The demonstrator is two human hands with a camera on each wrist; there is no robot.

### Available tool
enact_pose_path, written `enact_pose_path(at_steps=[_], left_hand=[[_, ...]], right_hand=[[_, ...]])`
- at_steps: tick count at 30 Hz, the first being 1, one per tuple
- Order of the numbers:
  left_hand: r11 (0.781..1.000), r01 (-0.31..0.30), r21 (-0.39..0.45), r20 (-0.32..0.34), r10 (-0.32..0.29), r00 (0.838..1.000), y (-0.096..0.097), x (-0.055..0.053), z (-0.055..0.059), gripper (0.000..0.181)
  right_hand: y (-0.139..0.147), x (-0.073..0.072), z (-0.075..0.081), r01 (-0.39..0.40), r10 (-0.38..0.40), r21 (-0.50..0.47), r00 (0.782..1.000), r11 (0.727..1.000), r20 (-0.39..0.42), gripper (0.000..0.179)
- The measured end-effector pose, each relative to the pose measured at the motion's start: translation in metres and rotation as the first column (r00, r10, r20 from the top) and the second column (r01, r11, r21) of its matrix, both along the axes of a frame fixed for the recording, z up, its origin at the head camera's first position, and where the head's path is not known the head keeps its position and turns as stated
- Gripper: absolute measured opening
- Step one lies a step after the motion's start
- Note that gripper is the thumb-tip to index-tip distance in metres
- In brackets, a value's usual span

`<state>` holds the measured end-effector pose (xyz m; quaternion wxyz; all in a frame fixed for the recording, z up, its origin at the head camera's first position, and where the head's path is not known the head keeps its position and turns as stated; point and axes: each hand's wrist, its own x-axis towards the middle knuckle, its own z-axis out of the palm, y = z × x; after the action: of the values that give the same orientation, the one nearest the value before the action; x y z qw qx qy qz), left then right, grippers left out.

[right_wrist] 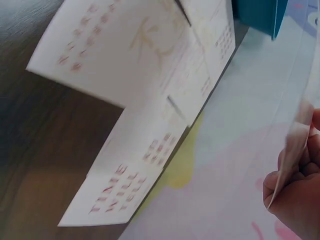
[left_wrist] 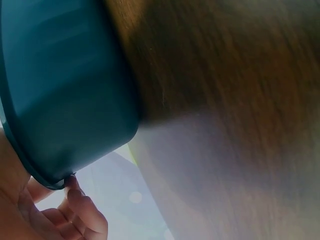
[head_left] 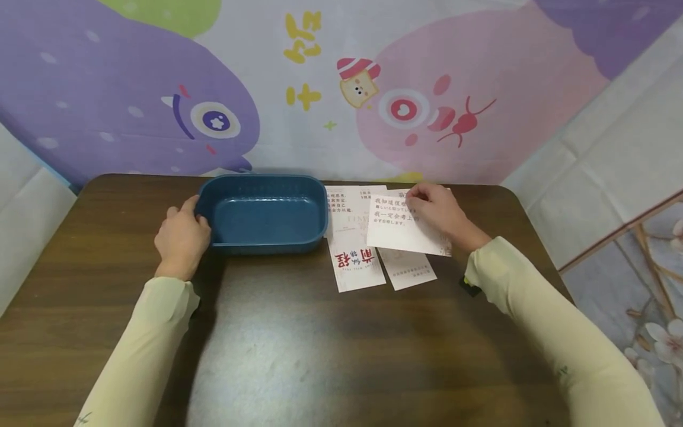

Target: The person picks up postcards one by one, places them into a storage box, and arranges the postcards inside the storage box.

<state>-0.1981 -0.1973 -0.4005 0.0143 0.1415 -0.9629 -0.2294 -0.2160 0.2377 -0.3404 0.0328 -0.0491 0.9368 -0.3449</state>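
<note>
A dark blue plastic basin point(head_left: 261, 222) stands at the back left of the table. My left hand point(head_left: 183, 240) grips its left rim; in the left wrist view, thumb and fingers pinch the basin's edge point(left_wrist: 37, 177). To the basin's right my right hand point(head_left: 440, 212) pinches a white printed card point(head_left: 397, 234) by its upper part, above other cards. Seen from the right wrist, this card is nearly edge-on beside the fingers point(right_wrist: 312, 172). Several printed cards point(head_left: 358, 270) lie overlapping underneath, one with red characters; the raised card hides part of them.
The brown wooden table point(head_left: 299, 356) ends at the back against a cartoon-printed cloth point(head_left: 299, 136). Pale hangings flank both sides, with a flowered panel point(head_left: 640, 314) at the right. A small dark object point(head_left: 469, 287) shows under the right sleeve.
</note>
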Motion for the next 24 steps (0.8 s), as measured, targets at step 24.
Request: enact_pose_path(at_steps=[24], left_hand=[[0.999, 0.013, 0.048, -0.036, -0.011, 0.999, 0.000, -0.001, -0.002, 0.052]], right_hand=[[-0.068, -0.014, 0.004, -0.102, 0.101, -0.087, 0.995, 0.991, -0.009, 0.020]])
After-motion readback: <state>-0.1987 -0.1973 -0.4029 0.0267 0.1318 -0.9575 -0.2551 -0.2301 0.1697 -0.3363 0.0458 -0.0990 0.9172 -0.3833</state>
